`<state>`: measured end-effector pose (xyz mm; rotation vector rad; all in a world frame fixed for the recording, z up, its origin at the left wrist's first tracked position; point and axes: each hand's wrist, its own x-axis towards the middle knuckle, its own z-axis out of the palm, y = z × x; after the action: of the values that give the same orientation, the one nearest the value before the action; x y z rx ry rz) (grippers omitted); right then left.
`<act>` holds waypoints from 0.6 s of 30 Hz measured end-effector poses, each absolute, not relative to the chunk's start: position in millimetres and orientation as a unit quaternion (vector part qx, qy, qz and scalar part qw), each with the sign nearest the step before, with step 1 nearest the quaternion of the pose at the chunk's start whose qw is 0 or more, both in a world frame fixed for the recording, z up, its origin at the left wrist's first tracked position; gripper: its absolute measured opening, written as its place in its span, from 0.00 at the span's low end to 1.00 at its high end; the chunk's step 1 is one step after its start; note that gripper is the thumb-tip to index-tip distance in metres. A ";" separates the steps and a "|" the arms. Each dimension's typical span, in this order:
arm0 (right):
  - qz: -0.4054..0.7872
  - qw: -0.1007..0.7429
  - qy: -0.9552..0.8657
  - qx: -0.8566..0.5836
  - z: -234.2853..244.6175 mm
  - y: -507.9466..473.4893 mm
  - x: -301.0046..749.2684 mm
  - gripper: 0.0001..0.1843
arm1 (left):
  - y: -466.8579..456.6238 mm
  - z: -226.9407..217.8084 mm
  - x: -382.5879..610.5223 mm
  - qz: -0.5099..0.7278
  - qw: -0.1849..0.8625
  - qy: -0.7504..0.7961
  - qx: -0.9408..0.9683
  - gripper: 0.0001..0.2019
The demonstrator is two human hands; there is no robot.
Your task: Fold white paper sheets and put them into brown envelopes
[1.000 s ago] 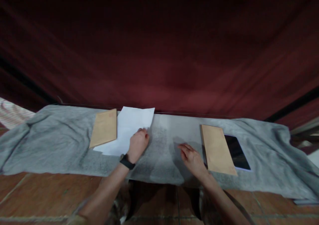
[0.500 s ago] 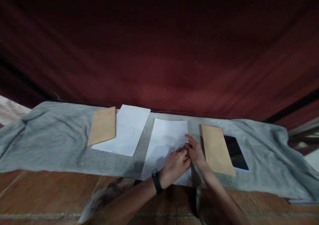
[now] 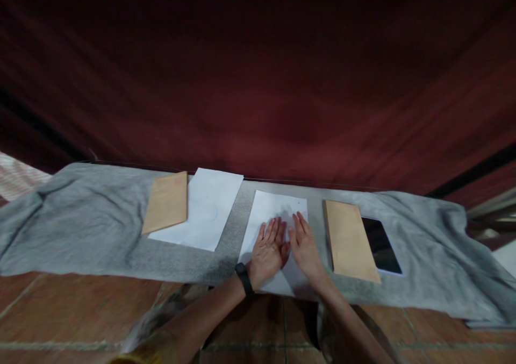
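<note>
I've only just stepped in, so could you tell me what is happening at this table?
A person has both hands flat on a white sheet of paper lying on a grey cloth. The left hand, with a black wristband, and the right hand lie side by side, fingers spread. To the left lie more white paper and a brown envelope; to the right, another brown envelope partly covers a dark tablet.

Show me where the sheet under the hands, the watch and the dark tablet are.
sheet [image 3: 278,205], head view, bare far part above the fingertips.
watch [image 3: 242,276], head view, black band on the left wrist.
tablet [image 3: 381,245], head view, middle of its dark screen.
</note>
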<state>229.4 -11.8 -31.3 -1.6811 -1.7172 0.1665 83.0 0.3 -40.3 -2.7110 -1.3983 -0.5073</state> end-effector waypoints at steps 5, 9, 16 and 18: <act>0.084 0.324 -0.721 -0.607 -42.7 -18.5 188.9 0.29 | 6.0 -49.6 80.8 -0.174 0.033 -0.446 -0.877 0.34; 0.024 0.279 -0.732 -0.621 -42.6 -26.6 193.5 0.30 | 8.5 -41.9 69.7 -0.165 0.034 -0.465 -0.869 0.33; -0.075 0.194 -0.729 -0.652 -43.4 -34.9 211.6 0.32 | 16.6 -28.4 44.5 -0.156 0.038 -0.515 -0.842 0.30; -0.087 0.186 -0.717 -0.666 -44.8 -36.2 216.0 0.34 | 17.9 -28.4 39.6 -0.157 0.036 -0.524 -0.837 0.30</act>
<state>216.0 -36.2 -44.8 -1.8763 -2.0189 -0.2443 39.6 17.9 -28.4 -2.5700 -1.6092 -0.4818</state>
